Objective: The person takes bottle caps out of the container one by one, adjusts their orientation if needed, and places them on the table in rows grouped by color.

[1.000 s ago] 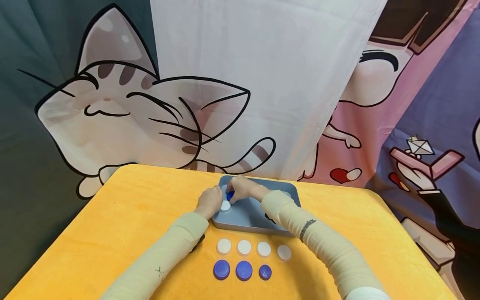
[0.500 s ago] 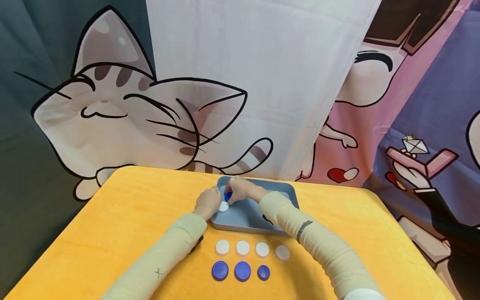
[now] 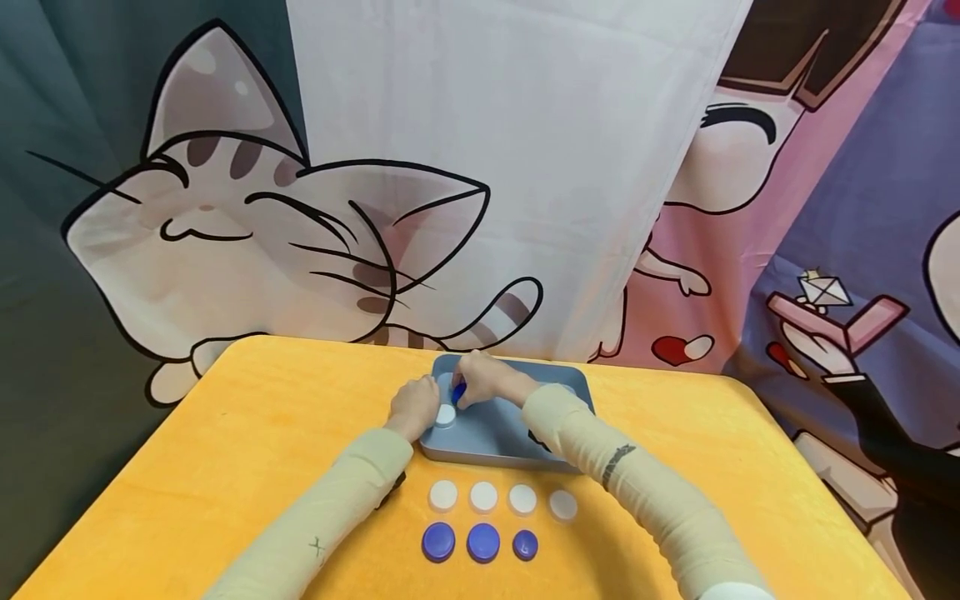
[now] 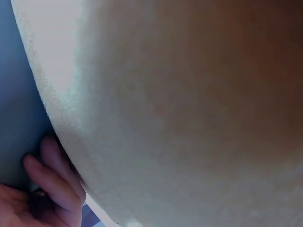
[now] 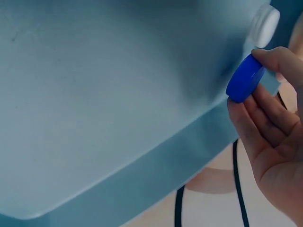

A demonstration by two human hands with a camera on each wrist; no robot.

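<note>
A grey-blue tray lies on the yellow table. Over its left end, my right hand pinches a blue bottle cap by its edge between thumb and fingertips, and the cap is tilted on edge. A white cap rests in the tray near the left wall, beside the blue one. My left hand grips the tray's left rim, its fingers bent over the edge. In the left wrist view, a large blurred surface covers most of the picture, with a few bent fingers at the lower left.
In front of the tray, several white caps stand in a row on the yellow cloth. A nearer row has two large blue caps and a smaller one. Behind the table hangs a cartoon-printed curtain.
Both hands keep their places at the tray's left end. The blue cap looks turned slightly more on edge. The head view has shifted a little.
</note>
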